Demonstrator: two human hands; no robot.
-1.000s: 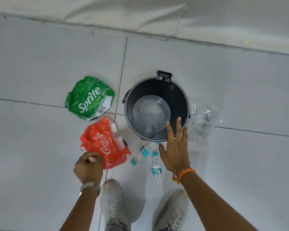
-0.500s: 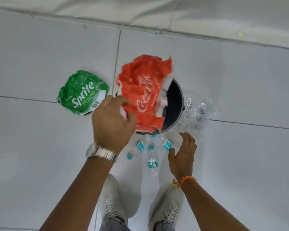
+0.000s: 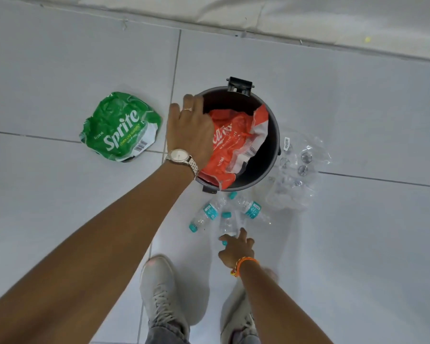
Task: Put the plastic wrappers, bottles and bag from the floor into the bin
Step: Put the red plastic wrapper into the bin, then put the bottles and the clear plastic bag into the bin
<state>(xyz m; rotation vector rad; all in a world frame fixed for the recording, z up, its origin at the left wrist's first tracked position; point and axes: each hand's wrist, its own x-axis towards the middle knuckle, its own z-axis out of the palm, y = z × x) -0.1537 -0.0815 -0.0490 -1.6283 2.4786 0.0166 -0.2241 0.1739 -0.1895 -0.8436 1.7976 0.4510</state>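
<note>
The dark round bin [image 3: 275, 135] stands on the tiled floor. A red Coca-Cola wrapper [image 3: 236, 142] lies crumpled inside it, one corner hanging over the near rim. My left hand [image 3: 190, 130] rests palm down on the wrapper's left part, fingers spread over the bin's left rim. A green Sprite wrapper [image 3: 121, 127] lies left of the bin. Three small clear bottles with teal caps lie just in front of the bin: left [image 3: 205, 214], middle [image 3: 227, 223], right [image 3: 250, 208]. My right hand [image 3: 236, 249] touches the middle bottle's near end with fingers apart. A clear plastic bag [image 3: 296, 170] lies right of the bin.
My two light shoes [image 3: 162, 294] [image 3: 238, 319] stand just behind the bottles. A pale wall base [image 3: 308, 18] runs along the far edge of the floor. The bin's black hinge [image 3: 240, 84] sticks out at its far rim.
My left hand carried the red wrapper up from the floor and lowered it into the bin. My right hand dropped from the bin's rim down to the middle bottle.
</note>
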